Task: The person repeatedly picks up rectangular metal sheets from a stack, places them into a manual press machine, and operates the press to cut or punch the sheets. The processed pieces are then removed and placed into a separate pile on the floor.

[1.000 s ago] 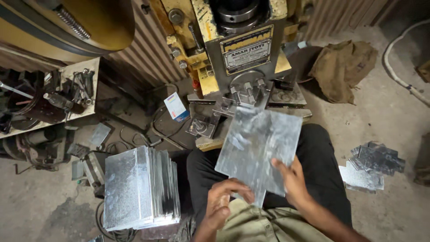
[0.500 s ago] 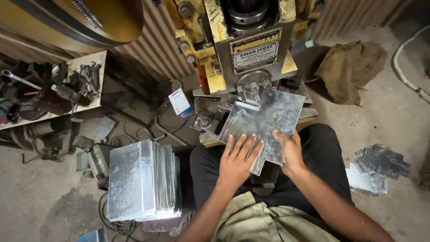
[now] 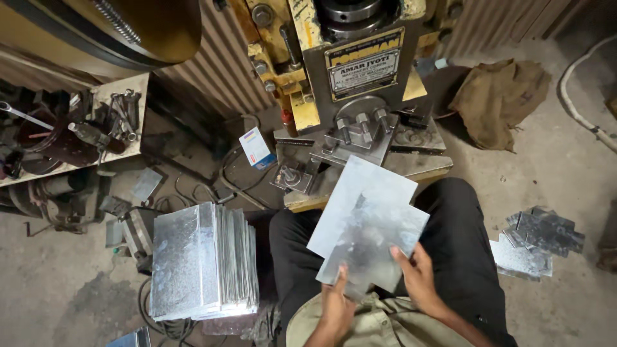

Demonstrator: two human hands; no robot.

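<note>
I sit in front of a yellow and grey press machine. Both hands hold thin galvanised metal sheets over my lap, fanned so two sheets overlap. My left hand grips the near bottom edge of the sheets. My right hand holds their lower right corner with the thumb on top. The sheets' far edge points toward the press die. A stack of several similar sheets stands on edge at my left.
Cut sheet scraps lie on the concrete floor at right. A brown sack is at the back right. A shelf with tools is at left. A small box and cables lie near the press base.
The sheets have come back from the press toward my lap and fanned apart. My left hand moved from flat on top of them to their near edge.
</note>
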